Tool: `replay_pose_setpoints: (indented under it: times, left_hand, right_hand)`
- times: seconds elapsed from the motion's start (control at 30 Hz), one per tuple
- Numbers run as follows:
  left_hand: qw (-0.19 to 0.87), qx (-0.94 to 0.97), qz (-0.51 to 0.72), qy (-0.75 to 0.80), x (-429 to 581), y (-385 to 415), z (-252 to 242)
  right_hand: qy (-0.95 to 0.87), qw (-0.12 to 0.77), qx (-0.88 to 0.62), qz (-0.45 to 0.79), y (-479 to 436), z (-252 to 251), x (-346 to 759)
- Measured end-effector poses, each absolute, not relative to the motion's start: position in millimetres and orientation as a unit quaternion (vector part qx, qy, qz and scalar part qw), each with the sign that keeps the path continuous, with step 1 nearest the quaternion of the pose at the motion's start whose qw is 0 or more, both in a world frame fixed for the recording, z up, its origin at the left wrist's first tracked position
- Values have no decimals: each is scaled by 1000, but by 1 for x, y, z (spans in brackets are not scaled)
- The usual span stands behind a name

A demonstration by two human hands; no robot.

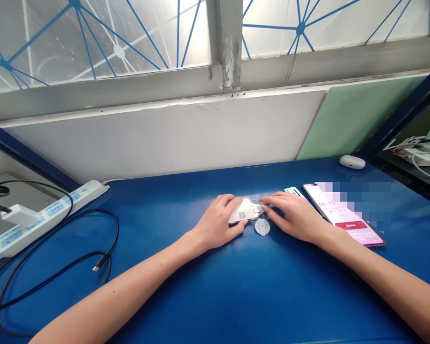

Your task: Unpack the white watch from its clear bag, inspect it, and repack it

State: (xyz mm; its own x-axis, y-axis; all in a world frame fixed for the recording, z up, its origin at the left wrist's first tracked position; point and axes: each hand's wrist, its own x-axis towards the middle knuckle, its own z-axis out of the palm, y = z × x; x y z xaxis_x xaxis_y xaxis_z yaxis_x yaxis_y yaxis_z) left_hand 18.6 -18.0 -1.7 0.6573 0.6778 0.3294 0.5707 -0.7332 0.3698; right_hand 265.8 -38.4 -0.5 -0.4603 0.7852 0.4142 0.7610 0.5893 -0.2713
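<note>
Flat on the blue table lies a small white card-like piece (244, 213) with a greyish square mark on it. My left hand (220, 220) grips its left side, thumb at the near edge and fingers over the far edge. Shiny, crumpled-looking material sits at the piece's right end, where my right hand (290, 212) has its fingertips closed together. What those fingertips pinch is too small to make out. Just below, between the hands, is a round silvery disc (262, 227) with faint markings.
A phone (347, 215) showing a timer lies right of my right hand, beside a partly hidden card (294, 191). A white rounded case (352, 162) sits at the back right. On the left are a power strip (53, 210) and a looped black cable (116, 224).
</note>
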Motion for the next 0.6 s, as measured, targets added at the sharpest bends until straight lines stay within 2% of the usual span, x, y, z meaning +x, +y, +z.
replay_pose_setpoints:
  times: [0.17,0.4,0.6]
  left_hand:
    - [126,901,230,345,19,-18,-2]
    - [113,907,231,335,17,-18,-2]
    - [103,917,214,320,18,-18,-1]
  right_hand:
    - [-859,267,-428,86,-42,1,263]
    - [-805,308,-441,251,-52,5,253]
    - [-804,291,-425,297,-55,8,250]
